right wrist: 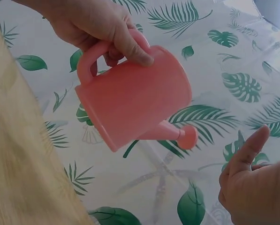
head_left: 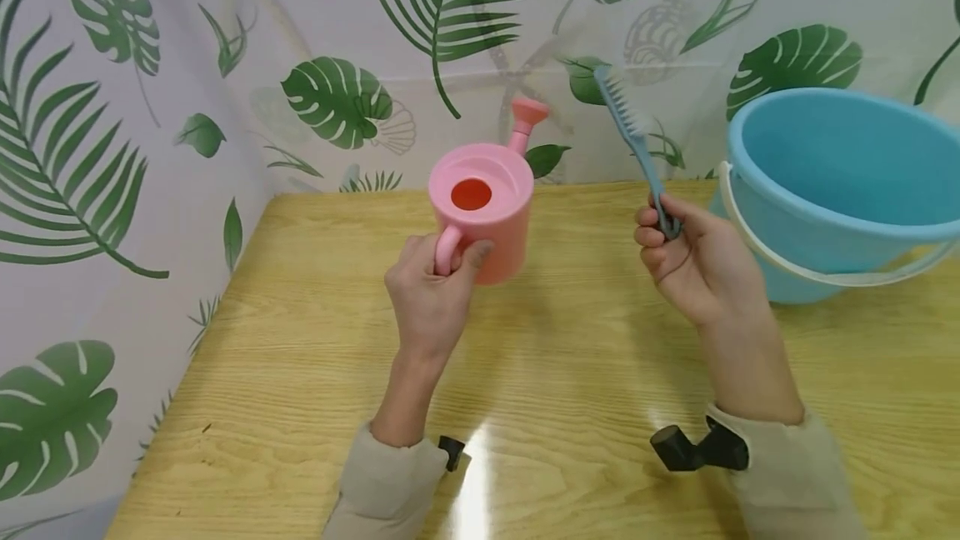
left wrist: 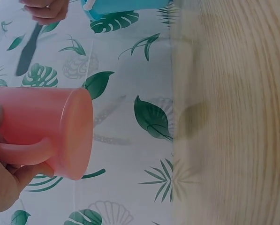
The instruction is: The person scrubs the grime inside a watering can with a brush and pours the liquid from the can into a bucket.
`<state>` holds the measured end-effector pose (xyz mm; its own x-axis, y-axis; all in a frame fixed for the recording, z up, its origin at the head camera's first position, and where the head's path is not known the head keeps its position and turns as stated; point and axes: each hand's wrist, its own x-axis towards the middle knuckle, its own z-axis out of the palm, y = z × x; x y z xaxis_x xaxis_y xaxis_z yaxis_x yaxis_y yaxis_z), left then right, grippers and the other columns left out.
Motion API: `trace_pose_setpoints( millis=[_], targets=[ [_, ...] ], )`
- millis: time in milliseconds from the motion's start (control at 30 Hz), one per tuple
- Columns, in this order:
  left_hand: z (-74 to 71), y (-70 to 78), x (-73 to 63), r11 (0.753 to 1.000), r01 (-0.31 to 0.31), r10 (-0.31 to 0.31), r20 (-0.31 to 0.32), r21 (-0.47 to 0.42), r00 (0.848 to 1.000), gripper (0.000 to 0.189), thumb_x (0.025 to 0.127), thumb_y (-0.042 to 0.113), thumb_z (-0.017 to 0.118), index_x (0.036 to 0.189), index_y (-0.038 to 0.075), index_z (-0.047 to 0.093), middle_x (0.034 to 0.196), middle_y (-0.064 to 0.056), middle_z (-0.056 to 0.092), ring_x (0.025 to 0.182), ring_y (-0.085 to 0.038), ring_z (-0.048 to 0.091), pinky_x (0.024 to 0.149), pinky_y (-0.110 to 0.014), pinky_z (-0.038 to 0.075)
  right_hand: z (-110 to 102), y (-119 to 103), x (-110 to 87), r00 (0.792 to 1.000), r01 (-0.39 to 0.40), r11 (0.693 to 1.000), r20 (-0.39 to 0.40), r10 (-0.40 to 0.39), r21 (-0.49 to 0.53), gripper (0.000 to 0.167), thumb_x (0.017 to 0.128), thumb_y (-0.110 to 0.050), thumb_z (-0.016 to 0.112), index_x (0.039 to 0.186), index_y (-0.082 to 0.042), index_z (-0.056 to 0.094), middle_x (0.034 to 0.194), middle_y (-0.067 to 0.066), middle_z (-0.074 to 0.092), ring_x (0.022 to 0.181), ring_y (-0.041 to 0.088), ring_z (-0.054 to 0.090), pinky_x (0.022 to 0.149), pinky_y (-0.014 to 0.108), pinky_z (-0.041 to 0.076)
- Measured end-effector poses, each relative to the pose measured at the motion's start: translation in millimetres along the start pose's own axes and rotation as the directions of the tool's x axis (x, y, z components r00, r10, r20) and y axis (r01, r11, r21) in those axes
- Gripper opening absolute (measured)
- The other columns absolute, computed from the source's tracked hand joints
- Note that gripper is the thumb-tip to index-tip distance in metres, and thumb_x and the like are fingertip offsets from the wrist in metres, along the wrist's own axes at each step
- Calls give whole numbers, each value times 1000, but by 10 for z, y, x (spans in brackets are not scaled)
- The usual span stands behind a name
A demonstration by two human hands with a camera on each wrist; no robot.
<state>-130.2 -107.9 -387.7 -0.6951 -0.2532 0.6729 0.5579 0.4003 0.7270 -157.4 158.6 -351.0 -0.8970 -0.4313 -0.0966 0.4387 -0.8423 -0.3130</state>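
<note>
A pink watering can [head_left: 504,232] is held above the table by my left hand [head_left: 431,298], whose fingers wrap its handle while the thumb lies along the can's side. Its round filling hole faces up in the head view, and the spout points away to the back right. My right hand [head_left: 708,269] pinches a blue-grey brush [head_left: 633,136] by the handle end, with the white bristles up and facing right. In the right wrist view the watering can [right wrist: 140,93] shows from the side, apart from the right hand [right wrist: 257,192]; there the brush is mostly hidden.
A light blue bucket [head_left: 795,252] with a white handle stands on the wooden table [head_left: 300,373] to the right, close beside my right forearm. Leaf-patterned covering [head_left: 330,15] rises behind the table and along its left side.
</note>
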Motion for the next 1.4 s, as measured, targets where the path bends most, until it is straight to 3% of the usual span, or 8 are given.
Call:
trace_pose_setpoints(
  millis=[167,367,533,700,1000,1100,1233,1400],
  targets=[
    [-21,1,13,1000,-3,3,-22,6,1000,42,72,8,89,64,3,48,62,-8,40,66,-19,41,57,-25,30,-127,-60,123,992,17,999,-122,-12,41,10,107,-7,37,114,-1,41,87,18,52,65,26,54,55,31,53],
    [-47,1,7,1000,1,0,-24,21,1000,39,73,7,88,65,1,50,62,-8,41,66,-19,41,57,-25,31,-365,-134,252,941,-1,979,-332,-68,-205,20,108,-8,29,127,-6,28,86,14,56,65,21,55,56,26,51],
    [-51,18,5,1000,3,-3,-32,22,999,39,72,5,88,65,1,49,62,-9,41,65,-19,41,56,-25,30,-534,-146,300,913,-49,880,-379,-152,-472,36,107,-7,24,141,3,21,82,11,61,60,17,63,55,24,54],
    [-40,25,8,1000,6,-5,-25,20,1000,40,73,8,88,65,1,50,62,-8,41,66,-19,42,57,-25,31,-654,-140,334,902,-95,784,-387,-193,-613,57,105,-3,25,152,9,-5,82,7,65,65,13,69,64,21,57],
    [-46,42,19,1000,9,-9,-13,23,1000,40,74,10,88,66,1,50,62,-8,42,67,-19,43,57,-25,32,-843,-143,352,901,-168,701,-397,-176,-693,55,105,-3,32,151,13,8,81,5,71,73,11,73,72,21,57],
    [-48,45,24,1000,9,-8,-13,26,1000,40,74,11,88,65,1,50,62,-8,42,66,-19,42,57,-25,31,-898,-135,382,903,-219,568,-386,-190,-793,48,104,-5,39,143,18,24,79,4,69,71,10,72,71,22,57],
    [-48,48,29,1000,8,-8,-12,25,1000,40,74,11,88,65,0,50,62,-8,41,66,-19,42,57,-25,31,-946,-128,396,911,-297,300,-363,-195,-906,51,100,-7,51,137,19,28,76,5,65,61,9,69,64,26,59],
    [-44,42,35,1000,2,-2,-1,21,1000,39,74,11,88,66,1,51,62,-8,41,66,-19,41,57,-25,31,-956,-126,388,922,-330,9,-324,-211,-944,52,94,-10,58,131,19,36,63,7,62,48,11,62,50,30,56]
  ],
)
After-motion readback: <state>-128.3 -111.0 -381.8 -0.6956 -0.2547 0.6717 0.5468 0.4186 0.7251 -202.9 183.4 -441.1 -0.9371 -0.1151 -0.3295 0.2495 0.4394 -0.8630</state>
